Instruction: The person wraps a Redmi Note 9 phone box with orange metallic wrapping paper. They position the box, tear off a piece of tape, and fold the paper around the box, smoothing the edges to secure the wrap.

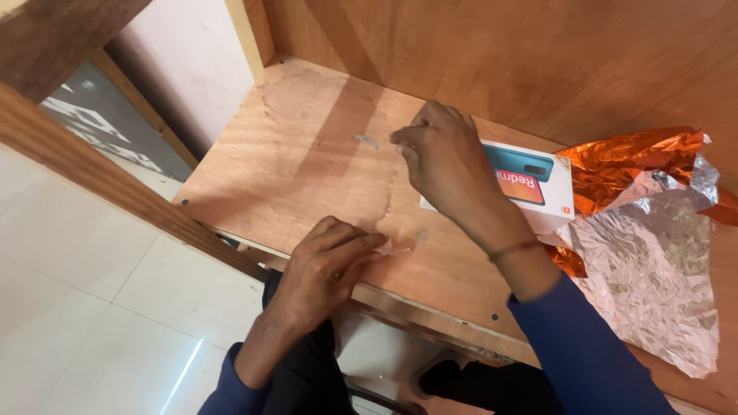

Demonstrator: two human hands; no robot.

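Note:
My left hand (327,265) rests on the near edge of a wooden shelf board (307,154), its fingertips pinching a small clear piece, likely tape (396,247), against the wood. My right hand (446,161) hovers farther back with fingers curled, the thumb and forefinger pinched together at what looks like another bit of clear tape, too small to tell. Just behind this hand lies a white phone box (534,188) with a picture on its lid. The box sits on a crumpled sheet of orange and silver foil wrap (653,230).
Wooden walls (500,54) close the shelf at the back and left. A small grey scrap (367,141) lies on the board. White floor tiles (84,292) show below, and my dark trousers and a shoe (442,378) under the board's edge.

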